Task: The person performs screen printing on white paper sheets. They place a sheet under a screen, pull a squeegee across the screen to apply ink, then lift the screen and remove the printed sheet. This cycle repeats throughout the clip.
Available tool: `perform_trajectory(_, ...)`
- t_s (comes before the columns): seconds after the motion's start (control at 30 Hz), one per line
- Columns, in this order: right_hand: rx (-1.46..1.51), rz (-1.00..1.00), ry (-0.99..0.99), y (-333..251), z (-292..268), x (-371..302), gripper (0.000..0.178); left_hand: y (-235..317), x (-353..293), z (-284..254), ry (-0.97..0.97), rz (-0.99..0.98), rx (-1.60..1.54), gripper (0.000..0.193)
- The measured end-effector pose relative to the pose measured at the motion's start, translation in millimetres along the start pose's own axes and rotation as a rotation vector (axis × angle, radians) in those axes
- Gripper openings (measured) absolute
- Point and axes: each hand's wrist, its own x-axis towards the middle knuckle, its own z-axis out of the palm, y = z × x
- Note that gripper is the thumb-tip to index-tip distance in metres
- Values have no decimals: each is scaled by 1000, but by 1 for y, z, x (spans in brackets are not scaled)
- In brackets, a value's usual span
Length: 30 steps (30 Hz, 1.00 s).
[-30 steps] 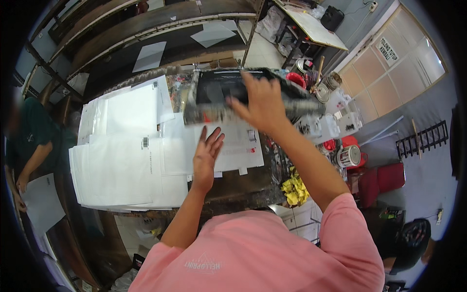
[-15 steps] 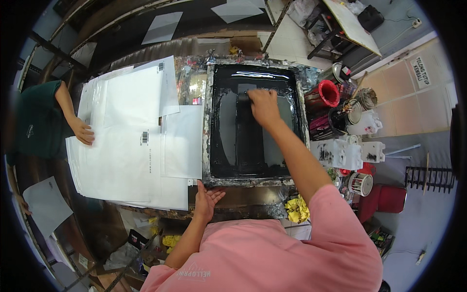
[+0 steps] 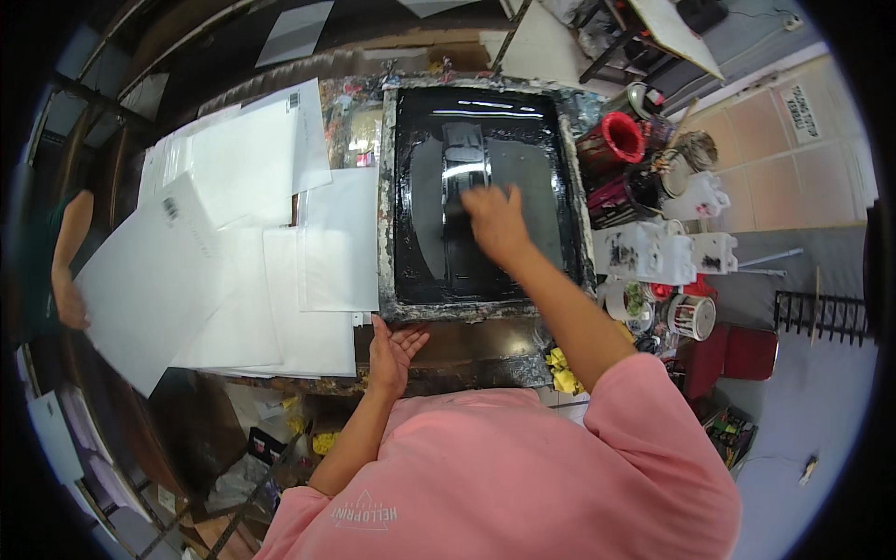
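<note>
A screen-printing frame (image 3: 387,210) with a pale, ink-stained border lies on the worktable, its mesh coated in wet black ink. My right hand (image 3: 497,222) is closed over the mesh, gripping a dark squeegee (image 3: 455,208) that blends into the ink and is partly hidden by the fingers. A glossy inked strip runs away from it toward the far side. At the frame's near left corner, my left hand (image 3: 394,353) is turned palm up, fingers apart, the thumb close to the frame's edge. White printed sheets (image 3: 243,308) overlap to the left of the frame.
A co-worker's hand (image 3: 70,303) at the left holds a white sheet (image 3: 154,280) raised at an angle. Ink pots, including a red-rimmed bucket (image 3: 623,137), and white plastic jugs (image 3: 644,252) crowd the right side. Crumpled yellow material (image 3: 564,373) sits by the table's near right corner.
My right hand has drawn the squeegee toward me across the mesh. My left hand stays at the frame's corner. The co-worker has lifted a sheet off the pile toward the left.
</note>
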Motion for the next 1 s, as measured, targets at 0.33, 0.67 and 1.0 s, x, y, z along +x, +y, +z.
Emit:
perform_trajectory(0.33,40,99,-120,-67,-36,-121,48,-11,30,-15,-187,-139,-95,121)
perform_trajectory(0.67,4,17,-1,-60,18,-123,47,-5,33,-5,9,-274,-36,147)
perform_trajectory(1.0,-12,43,11,23,28,86,32,-7,27,-1,175,-270,46,132)
